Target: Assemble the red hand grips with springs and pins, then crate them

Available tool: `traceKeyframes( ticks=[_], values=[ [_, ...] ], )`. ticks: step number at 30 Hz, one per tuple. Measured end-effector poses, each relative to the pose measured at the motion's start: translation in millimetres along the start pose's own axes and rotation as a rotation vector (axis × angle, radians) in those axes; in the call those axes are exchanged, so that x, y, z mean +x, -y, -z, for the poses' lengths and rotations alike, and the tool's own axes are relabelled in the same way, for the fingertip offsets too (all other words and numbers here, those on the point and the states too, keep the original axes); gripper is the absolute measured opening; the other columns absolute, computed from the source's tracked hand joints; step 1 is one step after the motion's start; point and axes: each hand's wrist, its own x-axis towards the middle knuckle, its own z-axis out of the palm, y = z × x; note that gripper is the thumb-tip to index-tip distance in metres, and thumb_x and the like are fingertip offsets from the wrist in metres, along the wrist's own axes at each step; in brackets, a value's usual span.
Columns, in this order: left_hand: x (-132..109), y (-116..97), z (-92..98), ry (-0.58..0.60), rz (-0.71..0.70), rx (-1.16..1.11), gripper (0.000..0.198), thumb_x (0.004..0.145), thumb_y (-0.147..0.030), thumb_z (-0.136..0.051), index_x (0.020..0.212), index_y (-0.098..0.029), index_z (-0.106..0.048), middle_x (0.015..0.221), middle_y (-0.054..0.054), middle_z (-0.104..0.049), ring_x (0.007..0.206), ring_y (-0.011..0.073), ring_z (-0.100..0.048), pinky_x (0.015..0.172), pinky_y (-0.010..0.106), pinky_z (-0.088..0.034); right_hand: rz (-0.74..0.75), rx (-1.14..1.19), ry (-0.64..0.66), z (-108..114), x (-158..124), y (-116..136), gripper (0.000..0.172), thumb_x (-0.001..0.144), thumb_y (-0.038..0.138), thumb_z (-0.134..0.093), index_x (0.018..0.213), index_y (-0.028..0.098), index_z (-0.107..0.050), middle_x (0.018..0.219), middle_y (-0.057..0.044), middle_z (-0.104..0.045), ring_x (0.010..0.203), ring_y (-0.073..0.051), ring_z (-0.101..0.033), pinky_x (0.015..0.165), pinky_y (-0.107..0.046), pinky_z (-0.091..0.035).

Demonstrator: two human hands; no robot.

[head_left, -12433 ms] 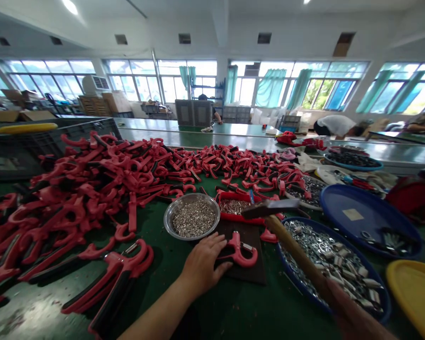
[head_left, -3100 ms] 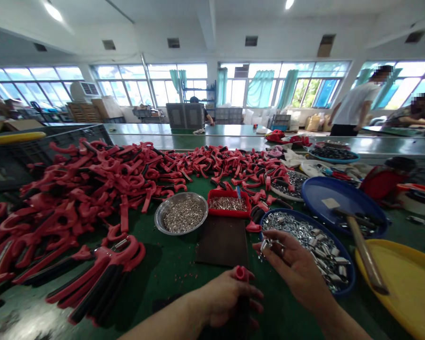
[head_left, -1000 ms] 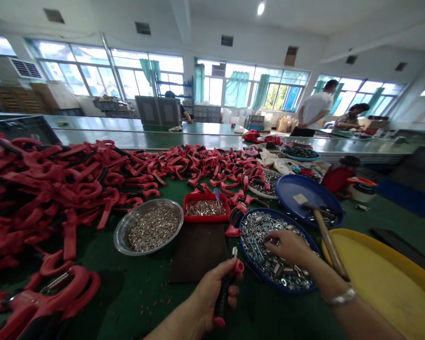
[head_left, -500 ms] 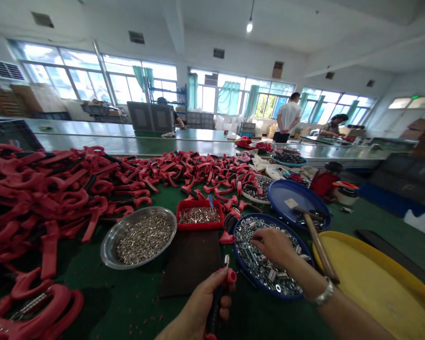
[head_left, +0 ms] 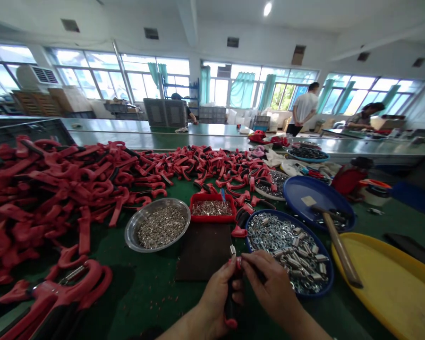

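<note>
My left hand (head_left: 216,297) is closed around a red and black plastic handle (head_left: 230,304), held upright above the near edge of the table. A small metal spring (head_left: 233,250) sticks up by my left thumb at the handle's top. My right hand (head_left: 272,283) meets the handle's red head with thumb and fingers pinched; whatever they hold is too small to make out. Just beyond it is a blue tray (head_left: 326,288) of washers and springs. A dark flat plate (head_left: 201,250) lies on the table past my left hand.
A metal bowl (head_left: 129,236) and a red tray (head_left: 212,218) hold small metal pins. Red handles (head_left: 102,174) are heaped at left and back. A hammer (head_left: 342,250) rests across a blue plate (head_left: 297,193) and a yellow tray (head_left: 382,293). Other people (head_left: 304,108) are farther back.
My right hand has left the blue tray and come over to the head of the handle in my left hand. The camera view has turned a little to the left.
</note>
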Motion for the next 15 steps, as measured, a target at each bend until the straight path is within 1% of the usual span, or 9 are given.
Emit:
traceKeyframes(
  ticks=[4,6,8,9,10,11,12,14,15],
  values=[
    [-2,2,0.8,0.015,-0.005,0.065,0.027,0.072,-0.038,-0.065,0.082,-0.016,-0.053,0.051,-0.008,-0.042,0.034,-0.0006,-0.031,0.032,0.008,-0.021,0.054,-0.146,0.028,1,-8,5,0.026,0.089,0.029,-0.040,0.098,0.020,-0.063,0.082,-0.006,-0.060,0.076,-0.016,-0.057,0.068,-0.026,-0.045],
    [-3,2,6.4,0.036,-0.046,0.169,0.035,0.066,-0.042,-0.070,0.084,-0.017,-0.055,0.046,-0.010,-0.040,0.033,0.0005,-0.032,0.032,0.009,-0.021,0.122,-0.213,0.139,8,-4,4,0.026,0.089,0.030,-0.041,0.100,0.021,-0.063,0.083,-0.006,-0.062,0.078,-0.015,-0.057,0.068,-0.025,-0.045],
    [-1,-1,15.3,0.039,-0.045,0.270,0.039,0.066,-0.048,-0.067,0.086,-0.016,-0.057,0.041,-0.010,-0.036,0.032,0.0023,-0.031,0.032,0.012,-0.021,0.146,-0.310,0.293,28,9,-6,0.024,0.087,0.031,-0.044,0.099,0.025,-0.064,0.087,-0.003,-0.063,0.080,-0.013,-0.058,0.070,-0.022,-0.044],
    [2,-4,20.2,0.040,-0.040,0.295,0.041,0.067,-0.050,-0.065,0.087,-0.015,-0.058,0.040,-0.009,-0.037,0.032,0.0031,-0.032,0.031,0.013,-0.021,0.096,-0.393,0.338,44,19,-15,0.022,0.087,0.032,-0.046,0.100,0.027,-0.064,0.091,-0.001,-0.063,0.082,-0.012,-0.058,0.072,-0.020,-0.043],
    [5,-8,24.7,0.043,-0.047,0.295,0.041,0.067,-0.051,-0.065,0.087,-0.015,-0.058,0.041,-0.008,-0.039,0.032,0.0037,-0.033,0.031,0.013,-0.021,-0.002,-0.514,0.328,64,31,-28,0.022,0.086,0.031,-0.047,0.100,0.028,-0.064,0.094,0.000,-0.063,0.085,-0.011,-0.058,0.075,-0.019,-0.042],
    [9,-11,28.7,0.045,-0.061,0.283,0.039,0.068,-0.050,-0.065,0.085,-0.016,-0.059,0.042,-0.006,-0.041,0.033,0.0042,-0.034,0.032,0.014,-0.022,-0.209,-0.684,0.212,89,42,-44,0.023,0.087,0.033,-0.047,0.105,0.030,-0.061,0.100,0.001,-0.062,0.091,-0.011,-0.057,0.079,-0.020,-0.041],
    [14,-15,31.8,0.047,-0.082,0.264,0.035,0.068,-0.048,-0.066,0.081,-0.016,-0.059,0.044,-0.005,-0.044,0.034,0.0048,-0.037,0.032,0.014,-0.024,-0.338,-0.769,0.125,116,54,-63,0.027,0.088,0.030,-0.045,0.112,0.025,-0.057,0.107,-0.003,-0.060,0.096,-0.014,-0.055,0.083,-0.024,-0.041],
    [25,-19,35.7,0.045,-0.133,0.241,0.029,0.066,-0.043,-0.069,0.069,-0.016,-0.057,0.046,-0.003,-0.047,0.038,0.0060,-0.041,0.034,0.015,-0.028,-0.533,-0.876,0.020,171,71,-104,0.028,0.090,0.025,-0.041,0.109,0.012,-0.057,0.109,-0.014,-0.057,0.100,-0.021,-0.053,0.086,-0.035,-0.040],
    [31,-20,36.7,0.044,-0.162,0.246,0.029,0.064,-0.040,-0.071,0.062,-0.016,-0.055,0.045,-0.003,-0.048,0.039,0.0063,-0.043,0.036,0.015,-0.031,-0.622,-0.906,0.007,197,76,-125,0.027,0.089,0.027,-0.045,0.107,0.011,-0.057,0.108,-0.013,-0.057,0.097,-0.021,-0.054,0.084,-0.038,-0.042]
  ],
)
